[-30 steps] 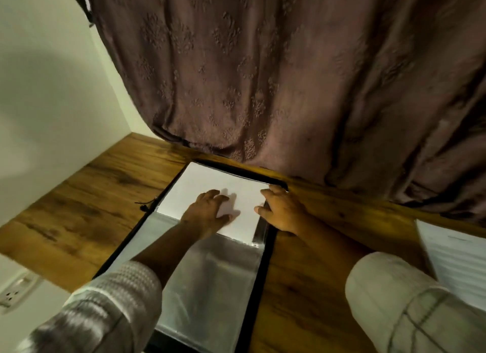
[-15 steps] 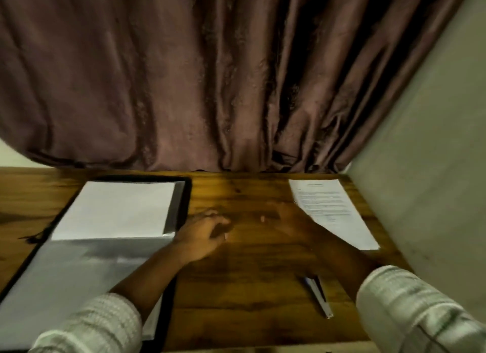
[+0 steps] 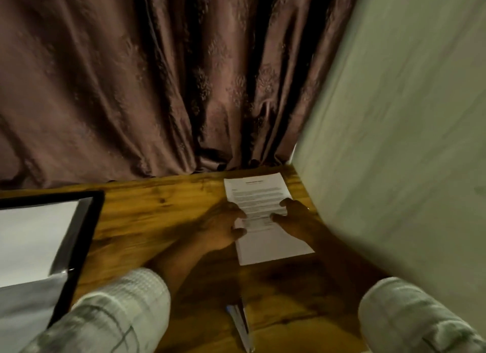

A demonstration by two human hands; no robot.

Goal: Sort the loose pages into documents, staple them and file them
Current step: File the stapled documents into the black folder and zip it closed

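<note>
A printed stack of pages (image 3: 263,194) lies on the wooden table (image 3: 163,208) at the far right, close to the wall. My left hand (image 3: 223,229) touches its left edge with fingers and thumb spread. My right hand (image 3: 292,218) rests on its right edge, fingers lying over the text. Neither hand visibly lifts the paper; the picture is blurred. A black file folder (image 3: 86,234) with clear sleeves lies open at the left, a white document (image 3: 34,237) inside its upper sleeve. A slim silver and blue stapler (image 3: 240,323) lies near the table's front edge, between my arms.
A brown patterned curtain (image 3: 157,89) hangs along the table's back edge. A pale wall (image 3: 394,129) runs tight along the table's right side. Bare wood shows between the folder and the printed pages.
Both hands left the document in the folder and moved right across the table to the printed pages. My view swung right with them.
</note>
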